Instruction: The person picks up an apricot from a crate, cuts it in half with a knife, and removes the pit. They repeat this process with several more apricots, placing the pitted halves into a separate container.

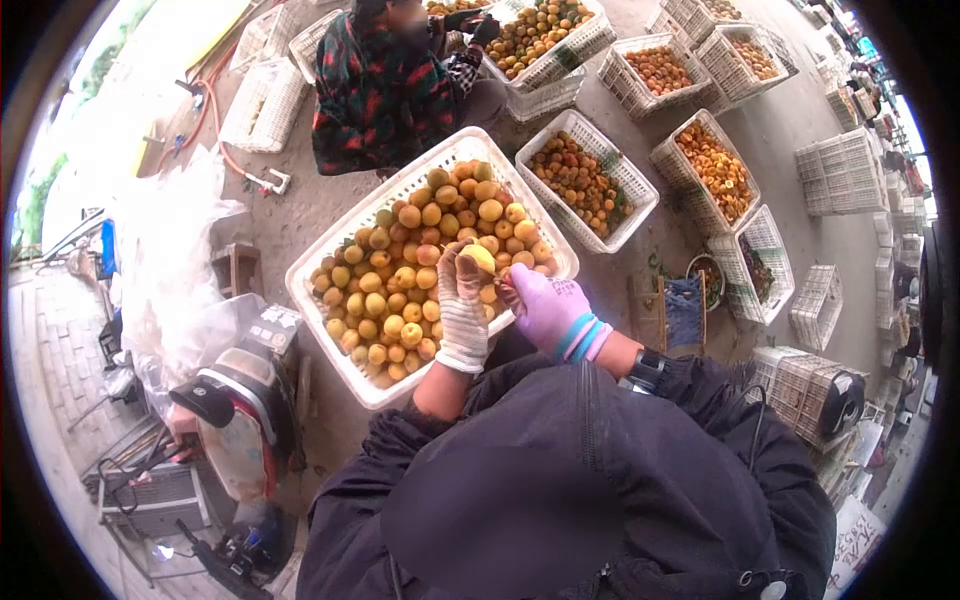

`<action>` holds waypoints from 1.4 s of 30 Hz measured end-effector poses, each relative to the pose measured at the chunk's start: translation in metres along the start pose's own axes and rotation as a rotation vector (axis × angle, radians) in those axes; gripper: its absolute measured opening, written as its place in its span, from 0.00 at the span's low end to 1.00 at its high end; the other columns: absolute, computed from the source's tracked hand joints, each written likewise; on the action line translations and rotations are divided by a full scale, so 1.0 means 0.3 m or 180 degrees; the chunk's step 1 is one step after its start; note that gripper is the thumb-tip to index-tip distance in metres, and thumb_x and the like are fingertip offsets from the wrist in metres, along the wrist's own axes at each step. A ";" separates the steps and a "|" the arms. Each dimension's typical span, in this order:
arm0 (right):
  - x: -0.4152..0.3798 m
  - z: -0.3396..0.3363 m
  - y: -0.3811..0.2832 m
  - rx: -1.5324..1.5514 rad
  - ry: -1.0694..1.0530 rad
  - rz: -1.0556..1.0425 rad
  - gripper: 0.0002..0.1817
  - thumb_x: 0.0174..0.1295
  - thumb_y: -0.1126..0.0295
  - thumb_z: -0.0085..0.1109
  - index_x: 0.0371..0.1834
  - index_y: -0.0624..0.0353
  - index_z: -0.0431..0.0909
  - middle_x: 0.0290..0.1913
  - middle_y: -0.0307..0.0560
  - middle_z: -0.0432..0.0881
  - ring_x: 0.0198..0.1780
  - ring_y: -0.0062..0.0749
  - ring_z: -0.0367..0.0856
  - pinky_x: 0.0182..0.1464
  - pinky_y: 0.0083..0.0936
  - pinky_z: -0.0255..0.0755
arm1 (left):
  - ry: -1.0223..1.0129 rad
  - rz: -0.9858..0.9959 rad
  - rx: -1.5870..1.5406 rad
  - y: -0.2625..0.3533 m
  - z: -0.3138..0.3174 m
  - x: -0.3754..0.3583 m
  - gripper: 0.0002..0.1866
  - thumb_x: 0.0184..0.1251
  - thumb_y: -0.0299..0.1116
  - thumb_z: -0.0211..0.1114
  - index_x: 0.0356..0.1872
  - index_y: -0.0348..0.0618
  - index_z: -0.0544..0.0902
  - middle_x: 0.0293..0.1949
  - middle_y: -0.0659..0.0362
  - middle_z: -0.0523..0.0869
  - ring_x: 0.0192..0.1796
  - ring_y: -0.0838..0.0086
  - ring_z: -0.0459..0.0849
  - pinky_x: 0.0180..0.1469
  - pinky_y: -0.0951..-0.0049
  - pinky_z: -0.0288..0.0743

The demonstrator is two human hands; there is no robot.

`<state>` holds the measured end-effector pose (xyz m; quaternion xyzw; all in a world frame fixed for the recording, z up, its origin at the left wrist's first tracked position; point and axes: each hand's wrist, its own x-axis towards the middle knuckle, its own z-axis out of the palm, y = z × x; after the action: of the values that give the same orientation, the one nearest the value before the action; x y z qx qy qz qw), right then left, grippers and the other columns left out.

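My left hand (462,318), in a white striped glove with brown-stained fingers, is closed around a yellow apricot (479,258). Close beside it on the right, my right hand (552,310) wears a purple glove with dark fingertips. Its fingers are curled together near the apricot, and what they grip, if anything, cannot be made out. Both hands are over the near right side of a white plastic crate (345,375). Many yellow-orange apricots (395,290) fill that crate.
A person in a patterned jacket (380,90) sits beyond the crate, next to another fruit crate (565,65). More crates hold whole fruit (580,185) and orange halves (715,170). A small stool (685,315) stands at right, a scooter (240,420) at left.
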<state>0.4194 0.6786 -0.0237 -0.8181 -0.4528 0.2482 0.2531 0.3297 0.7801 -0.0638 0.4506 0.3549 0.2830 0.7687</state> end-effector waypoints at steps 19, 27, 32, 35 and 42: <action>0.071 0.038 -0.034 0.2387 0.0808 0.0487 0.24 0.63 0.50 0.62 0.48 0.61 0.75 0.37 0.45 0.79 0.40 0.27 0.79 0.43 0.26 0.73 | -0.0287 0.0797 0.0847 -0.077 -0.003 0.031 0.31 0.75 0.60 0.37 0.62 0.44 0.67 0.49 0.56 0.79 0.44 0.70 0.82 0.46 0.71 0.78; 0.066 0.004 -0.075 0.1445 0.1421 -0.0285 0.12 0.59 0.63 0.63 0.34 0.59 0.74 0.32 0.51 0.73 0.33 0.48 0.76 0.36 0.35 0.72 | -0.0293 -0.0040 -0.0236 -0.018 0.038 -0.030 0.19 0.77 0.48 0.48 0.54 0.45 0.75 0.47 0.61 0.80 0.49 0.75 0.78 0.57 0.72 0.73; 0.057 -0.009 -0.051 0.1003 0.1330 -0.0951 0.10 0.56 0.67 0.65 0.34 0.58 0.74 0.34 0.50 0.75 0.34 0.44 0.77 0.35 0.33 0.72 | -0.0584 -0.1041 -0.1022 -0.041 0.020 -0.039 0.19 0.74 0.48 0.50 0.55 0.47 0.74 0.50 0.59 0.79 0.54 0.70 0.78 0.58 0.69 0.72; 0.054 -0.011 -0.023 0.0622 0.1213 -0.1229 0.09 0.56 0.71 0.65 0.36 0.57 0.75 0.32 0.45 0.75 0.33 0.35 0.77 0.37 0.28 0.72 | -0.0420 -0.1635 -0.1758 0.013 0.022 -0.055 0.24 0.68 0.55 0.55 0.54 0.49 0.77 0.52 0.57 0.81 0.56 0.65 0.79 0.62 0.61 0.71; 0.067 -0.043 0.052 0.5841 0.0017 0.1239 0.15 0.70 0.57 0.52 0.50 0.55 0.74 0.42 0.39 0.83 0.36 0.22 0.83 0.29 0.13 0.74 | -0.0534 -0.1897 -0.1708 0.087 0.054 -0.017 0.30 0.74 0.55 0.47 0.58 0.35 0.72 0.49 0.54 0.81 0.52 0.69 0.79 0.59 0.70 0.72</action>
<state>0.4465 0.6864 -0.0276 -0.3606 0.0654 0.5445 0.7545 0.3365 0.7796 -0.0335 0.1331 0.3196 0.0928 0.9336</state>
